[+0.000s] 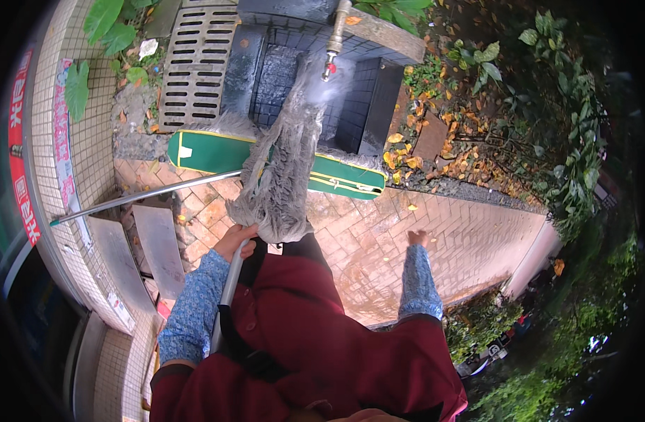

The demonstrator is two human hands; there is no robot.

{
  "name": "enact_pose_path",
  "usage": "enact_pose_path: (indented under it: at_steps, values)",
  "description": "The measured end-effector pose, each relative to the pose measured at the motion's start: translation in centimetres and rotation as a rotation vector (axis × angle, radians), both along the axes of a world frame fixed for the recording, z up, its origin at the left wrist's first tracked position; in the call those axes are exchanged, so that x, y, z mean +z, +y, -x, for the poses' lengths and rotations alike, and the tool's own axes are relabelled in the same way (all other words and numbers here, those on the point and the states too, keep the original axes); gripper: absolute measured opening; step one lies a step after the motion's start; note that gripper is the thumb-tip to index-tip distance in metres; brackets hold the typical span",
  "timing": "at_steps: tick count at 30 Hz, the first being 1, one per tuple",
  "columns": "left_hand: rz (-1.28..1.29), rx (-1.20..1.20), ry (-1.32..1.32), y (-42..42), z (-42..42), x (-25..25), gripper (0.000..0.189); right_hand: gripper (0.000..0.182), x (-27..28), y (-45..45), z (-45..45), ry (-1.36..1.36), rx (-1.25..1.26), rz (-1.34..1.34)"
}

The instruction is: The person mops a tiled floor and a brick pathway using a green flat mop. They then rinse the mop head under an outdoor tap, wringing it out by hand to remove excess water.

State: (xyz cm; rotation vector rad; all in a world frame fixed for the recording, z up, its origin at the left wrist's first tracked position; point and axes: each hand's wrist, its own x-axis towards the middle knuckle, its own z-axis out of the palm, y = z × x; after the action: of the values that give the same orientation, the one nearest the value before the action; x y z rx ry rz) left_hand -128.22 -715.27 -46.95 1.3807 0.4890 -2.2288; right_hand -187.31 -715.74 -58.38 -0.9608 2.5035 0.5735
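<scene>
My left hand (235,242) grips a metal mop pole (227,293) that runs back along my left side. Just beyond the hand stretches a mop head with shaggy grey strands (283,174), reaching into a dark tiled basin (372,100). From a brass tap (334,45) with a red handle, water pours onto its far end. Crossing beneath it is a green flat mop head (211,152) with yellow trim and grey fringe, at the basin's near side. My right hand (418,238) hangs out over the paving, away from the mops; its finger position is unclear.
A second metal pole (143,198) slants from the green mop head toward the tiled wall (93,79). Left of the basin lies a slotted drain grate (198,66). Metal sheets (159,248) lean at the left. Brick paving (364,253) borders a planted bed with fallen leaves (459,158).
</scene>
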Motion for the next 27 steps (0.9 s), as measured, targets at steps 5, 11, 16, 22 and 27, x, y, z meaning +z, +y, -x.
enact_pose_path:
  at_steps: [5, 11, 16, 22, 27]
  values:
    - [-0.008, -0.048, -0.014, 0.1, -0.2, -0.5, 0.022, 0.025, -7.2, -9.7, -17.5, -0.513, 0.304, 0.334]
    - [-0.003, -0.053, -0.009, 1.4, -0.7, -1.6, 0.018, 0.020, -13.4, -20.4, -36.0, -0.775, 0.581, 0.546]
    - [-0.044, -0.001, -0.048, 0.4, 0.6, 0.1, 0.011, 0.019, -17.1, -22.1, -40.1, -0.785, 0.666, 0.196]
    - [-0.055, -0.004, -0.009, 0.4, 0.9, 0.0, 0.014, 0.026, -13.1, -18.5, -29.3, -1.145, 0.286, 0.197]
    - [-0.080, -0.051, -0.091, 0.5, 0.8, 0.3, 0.022, 0.018, 0.2, -17.1, -13.0, -1.558, -0.485, 0.124]
